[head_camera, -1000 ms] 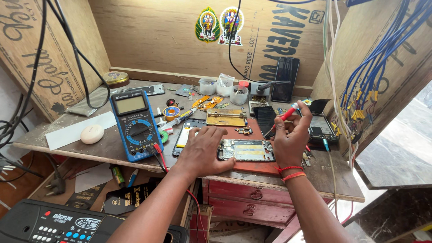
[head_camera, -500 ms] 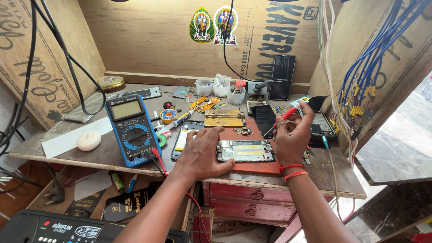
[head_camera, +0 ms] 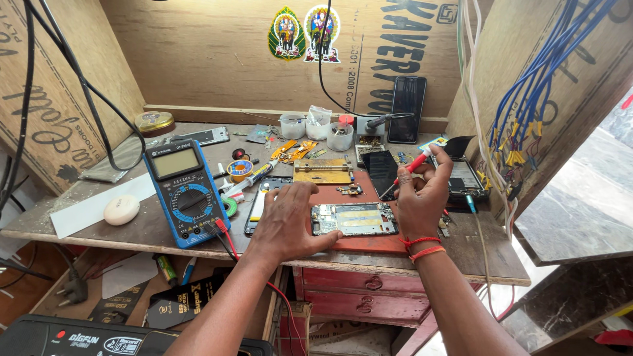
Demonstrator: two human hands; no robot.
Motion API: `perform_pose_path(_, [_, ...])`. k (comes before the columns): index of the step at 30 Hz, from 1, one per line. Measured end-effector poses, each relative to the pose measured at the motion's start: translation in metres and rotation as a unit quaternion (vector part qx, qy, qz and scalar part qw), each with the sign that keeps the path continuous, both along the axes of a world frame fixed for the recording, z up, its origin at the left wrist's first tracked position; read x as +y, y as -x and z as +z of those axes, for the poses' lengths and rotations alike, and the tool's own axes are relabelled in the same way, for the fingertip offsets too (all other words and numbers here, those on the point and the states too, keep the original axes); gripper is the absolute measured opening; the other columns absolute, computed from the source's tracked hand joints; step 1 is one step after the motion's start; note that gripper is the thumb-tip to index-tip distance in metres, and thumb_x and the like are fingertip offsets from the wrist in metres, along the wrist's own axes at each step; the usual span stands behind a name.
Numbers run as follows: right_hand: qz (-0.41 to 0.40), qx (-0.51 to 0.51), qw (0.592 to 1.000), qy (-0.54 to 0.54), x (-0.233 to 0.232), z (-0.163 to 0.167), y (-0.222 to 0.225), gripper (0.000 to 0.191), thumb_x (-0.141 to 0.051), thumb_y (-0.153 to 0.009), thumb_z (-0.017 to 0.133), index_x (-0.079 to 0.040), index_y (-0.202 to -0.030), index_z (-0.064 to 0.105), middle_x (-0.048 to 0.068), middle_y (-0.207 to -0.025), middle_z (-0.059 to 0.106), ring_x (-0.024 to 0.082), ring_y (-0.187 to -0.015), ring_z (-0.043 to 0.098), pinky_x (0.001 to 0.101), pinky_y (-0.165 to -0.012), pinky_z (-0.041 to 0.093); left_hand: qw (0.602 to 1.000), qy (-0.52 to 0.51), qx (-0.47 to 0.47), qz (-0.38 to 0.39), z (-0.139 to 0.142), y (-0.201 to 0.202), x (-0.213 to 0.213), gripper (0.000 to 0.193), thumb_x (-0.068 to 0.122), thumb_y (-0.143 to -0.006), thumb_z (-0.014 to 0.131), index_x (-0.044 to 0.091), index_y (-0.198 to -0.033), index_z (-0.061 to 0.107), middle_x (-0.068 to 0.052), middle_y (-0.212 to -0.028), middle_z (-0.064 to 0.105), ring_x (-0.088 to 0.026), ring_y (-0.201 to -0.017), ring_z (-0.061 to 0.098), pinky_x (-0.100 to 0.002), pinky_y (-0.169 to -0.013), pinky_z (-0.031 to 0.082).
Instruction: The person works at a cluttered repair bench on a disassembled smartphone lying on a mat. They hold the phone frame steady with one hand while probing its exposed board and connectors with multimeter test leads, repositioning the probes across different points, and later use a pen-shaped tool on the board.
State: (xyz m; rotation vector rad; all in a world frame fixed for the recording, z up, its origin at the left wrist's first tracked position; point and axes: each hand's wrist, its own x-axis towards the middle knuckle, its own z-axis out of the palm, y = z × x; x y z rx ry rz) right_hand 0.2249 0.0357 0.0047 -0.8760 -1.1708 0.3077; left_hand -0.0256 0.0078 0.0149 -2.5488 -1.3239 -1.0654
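Little has shifted since the earlier frames: both hands keep their places, the screwdriver tip only wavering slightly. Largest is the wooden bench (head_camera: 99,227), rough, scuffed and boxed in by plywood walls. On it stands a blue multimeter (head_camera: 182,191), tilted, its red and black leads running off the front edge. A red mat (head_camera: 369,244) lies before the person, and on it rests the opened phone (head_camera: 355,219), a flat rectangle with bare metal shields and a yellowish strip. The left hand (head_camera: 289,221) lies flat and spread on the mat just left of the phone, its thumb touching the phone's near left corner, gripping nothing. The right hand (head_camera: 422,198) is curled around a red-handled screwdriver (head_camera: 407,168), held just right of the phone, the tip slanting down to the left above the mat. At the back, three small clear plastic cups (head_camera: 316,125) hold tiny parts too small to tell. A round tin (head_camera: 153,121) sits far left.
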Motion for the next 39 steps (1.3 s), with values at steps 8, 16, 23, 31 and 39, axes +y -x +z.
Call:
perform_pose_path(8, [0.012, 0.023, 0.999, 0.028, -0.0028, 0.0018, 0.0010, 0.055, 0.001, -0.099, 0.066, -0.008, -0.145, 0.037, 0.005, -0.093, 0.063, 0.005, -0.064, 0.059, 0.0214, -0.050, 0.046, 0.999, 0.032, 0.034, 0.017, 0.0039, -0.0010, -0.0043, 0.065, 0.062, -0.068, 0.081, 0.011, -0.104, 0.064, -0.008, -0.109, 0.061, -0.025, -0.111, 0.059, -0.044, -0.099, 0.036])
perform_pose_path(16, [0.033, 0.045, 0.998, 0.033, -0.0025, 0.0018, 0.0009, 0.056, 0.002, -0.098, 0.066, -0.010, -0.145, 0.038, 0.006, -0.092, 0.063, 0.005, -0.060, 0.056, 0.0219, -0.046, 0.043, 1.000, 0.000, 0.017, 0.010, 0.0039, -0.0010, -0.0042, 0.075, 0.063, -0.065, 0.081, 0.006, -0.111, 0.065, -0.011, -0.109, 0.062, -0.027, -0.110, 0.059, -0.045, -0.097, 0.037])
perform_pose_path(23, [0.032, 0.050, 0.998, 0.029, -0.0020, 0.0033, 0.0010, 0.056, 0.003, -0.098, 0.066, -0.010, -0.145, 0.038, 0.008, -0.098, 0.065, 0.006, -0.063, 0.058, 0.0227, -0.045, 0.045, 1.000, 0.011, 0.019, 0.015, 0.0062, -0.0018, -0.0055, 0.067, 0.061, -0.064, 0.081, 0.008, -0.103, 0.066, -0.011, -0.104, 0.062, -0.028, -0.104, 0.060, -0.044, -0.094, 0.038])
perform_pose_path(31, [0.038, 0.049, 0.998, 0.014, -0.0022, 0.0013, 0.0000, 0.055, 0.003, -0.098, 0.066, -0.009, -0.145, 0.038, 0.008, -0.099, 0.066, 0.005, -0.065, 0.059, 0.0219, -0.046, 0.045, 0.999, 0.014, 0.030, 0.025, 0.0072, -0.0015, -0.0071, 0.061, 0.062, -0.066, 0.081, 0.009, -0.094, 0.067, -0.011, -0.102, 0.062, -0.028, -0.104, 0.060, -0.045, -0.093, 0.037])
perform_pose_path(39, [0.036, 0.056, 0.998, 0.010, -0.0006, -0.0011, -0.0010, 0.056, 0.003, -0.099, 0.067, -0.008, -0.146, 0.039, 0.008, -0.097, 0.065, 0.005, -0.063, 0.058, 0.0211, -0.048, 0.044, 1.000, -0.008, 0.021, 0.007, 0.0072, -0.0012, -0.0076, 0.065, 0.060, -0.066, 0.081, 0.006, -0.099, 0.065, -0.011, -0.100, 0.060, -0.029, -0.103, 0.060, -0.046, -0.091, 0.038])
